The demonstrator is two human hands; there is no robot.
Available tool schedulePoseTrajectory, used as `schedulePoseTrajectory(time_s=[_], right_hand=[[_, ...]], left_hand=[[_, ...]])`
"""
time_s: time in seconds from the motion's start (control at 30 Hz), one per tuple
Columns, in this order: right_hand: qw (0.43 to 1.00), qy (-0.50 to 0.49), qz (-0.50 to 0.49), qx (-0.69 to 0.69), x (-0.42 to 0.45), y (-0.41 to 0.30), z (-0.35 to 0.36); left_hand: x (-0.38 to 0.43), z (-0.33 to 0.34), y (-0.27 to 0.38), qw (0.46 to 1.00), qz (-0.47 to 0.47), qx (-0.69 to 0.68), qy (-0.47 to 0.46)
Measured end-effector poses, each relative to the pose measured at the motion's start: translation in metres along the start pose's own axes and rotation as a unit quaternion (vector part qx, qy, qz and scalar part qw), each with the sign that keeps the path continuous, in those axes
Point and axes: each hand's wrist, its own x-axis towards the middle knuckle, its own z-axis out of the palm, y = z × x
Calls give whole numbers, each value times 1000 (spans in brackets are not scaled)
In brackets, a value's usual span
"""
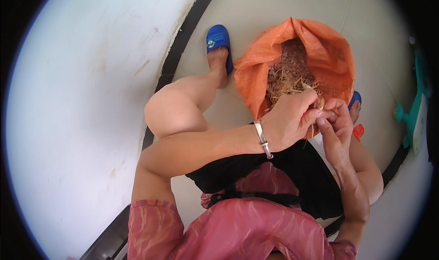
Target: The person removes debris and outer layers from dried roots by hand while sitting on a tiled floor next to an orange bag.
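Note:
My left hand, with a silver bangle at its wrist, is closed on a small bunch of dry, pale, stringy roots. Close against its fingertips is my right hand, its thumb and fingers bent; whether something small is pinched between them cannot be told. Both hands are over the near rim of an open orange woven plastic sack. Inside the sack lies a heap of purplish-brown, papery plant matter with tangled straw-coloured roots on its near side.
Blue slippers are on my feet on either side of the sack, on the pale tiled floor. A white wall with a dark skirting stands at left. At far right is a teal and white object. A red plastic scrap shows beside my right leg.

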Motion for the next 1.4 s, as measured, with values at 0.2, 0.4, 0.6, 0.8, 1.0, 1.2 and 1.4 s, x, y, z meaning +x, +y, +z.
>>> schedulePoseTrajectory(time_s=[0.2, 0.4, 0.6, 0.8, 1.0, 1.2, 1.4], right_hand=[[983, -46, -93, -150, -15, -3, 5], [950, -91, -190, -231, -11, 2, -9], [980, 145, 7, -137, 10, -6, 11], [998, -60, 15, -29, 18, -13, 4], [989, -100, 76, -78, 28, -17, 4], [993, -108, 13, -40, 32, -18, -15], [998, -27, 39, 51, 20, -12, -32]], left_hand=[[-17, -8, -12, 999, -26, 21, -35], [-22, -24, 1, 930, -192, -272, -157], [-24, -32, 1, 932, -173, -285, -140], [-20, -31, -3, 993, -60, -72, -68], [-9, -21, -11, 997, -17, 41, -56], [9, -9, -3, 988, -99, 10, -119], [22, 1, -5, 944, -175, -235, -155]])
